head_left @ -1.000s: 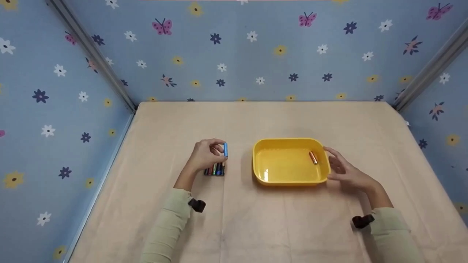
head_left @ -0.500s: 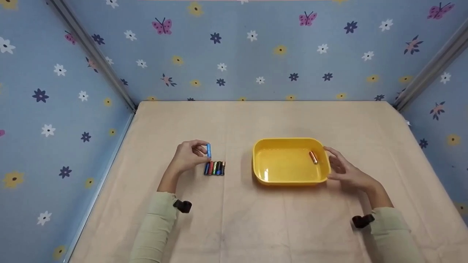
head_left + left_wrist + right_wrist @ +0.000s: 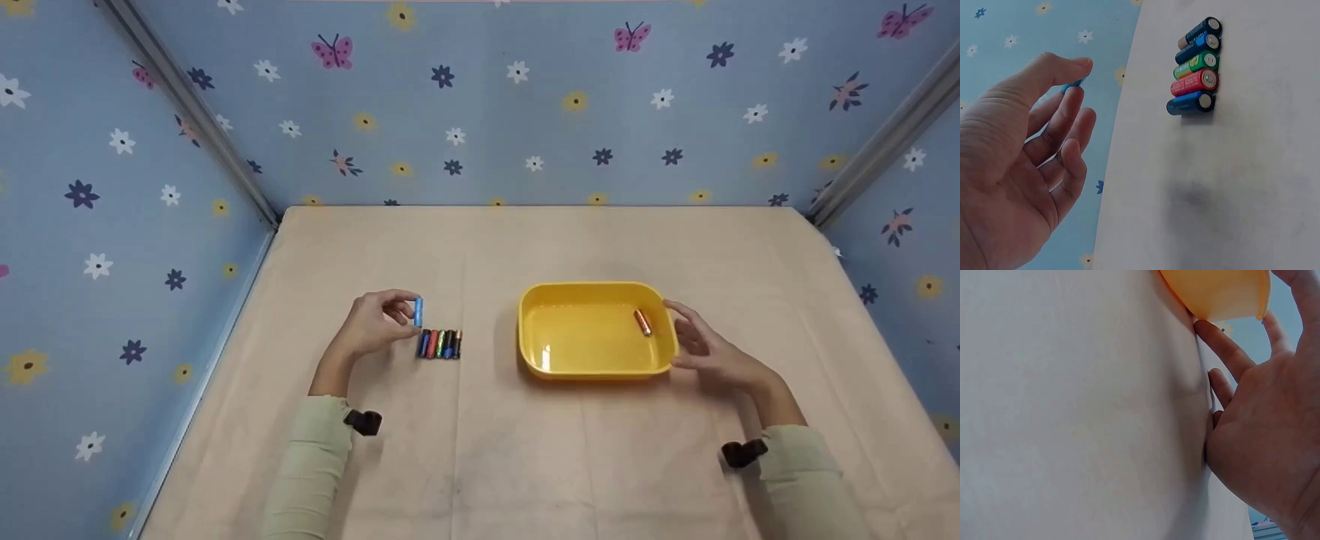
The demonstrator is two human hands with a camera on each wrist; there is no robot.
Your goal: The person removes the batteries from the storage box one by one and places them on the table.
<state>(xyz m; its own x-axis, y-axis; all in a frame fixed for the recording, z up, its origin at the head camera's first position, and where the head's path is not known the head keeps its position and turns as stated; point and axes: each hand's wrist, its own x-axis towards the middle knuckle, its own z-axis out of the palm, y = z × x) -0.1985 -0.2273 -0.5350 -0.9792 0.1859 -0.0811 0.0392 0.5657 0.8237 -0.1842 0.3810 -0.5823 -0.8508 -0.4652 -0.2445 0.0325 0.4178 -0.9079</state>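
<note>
In the head view, my left hand (image 3: 375, 322) pinches a light blue battery (image 3: 418, 311) upright between thumb and fingertips; the left wrist view shows only a sliver of that battery (image 3: 1074, 84), the rest hidden by the fingers. Just right of this hand, several batteries (image 3: 440, 344) lie side by side in a row: blue, red, green and dark ones. My right hand (image 3: 716, 356) rests its fairly straight, spread fingers against the right end of a yellow plastic tub (image 3: 592, 375). Inside the tub, near its right wall, lies an orange-red battery (image 3: 643, 322).
A pale beige cloth (image 3: 525, 457) covers the table. Blue panels (image 3: 525, 112) with flowers and butterflies stand along the back and sides, with grey metal posts (image 3: 187, 105) at the corners. Each wrist carries a small black camera (image 3: 365, 422).
My left hand has moved left with the light blue battery, uncovering the row of batteries on the cloth. The right hand and the tub have stayed in place.
</note>
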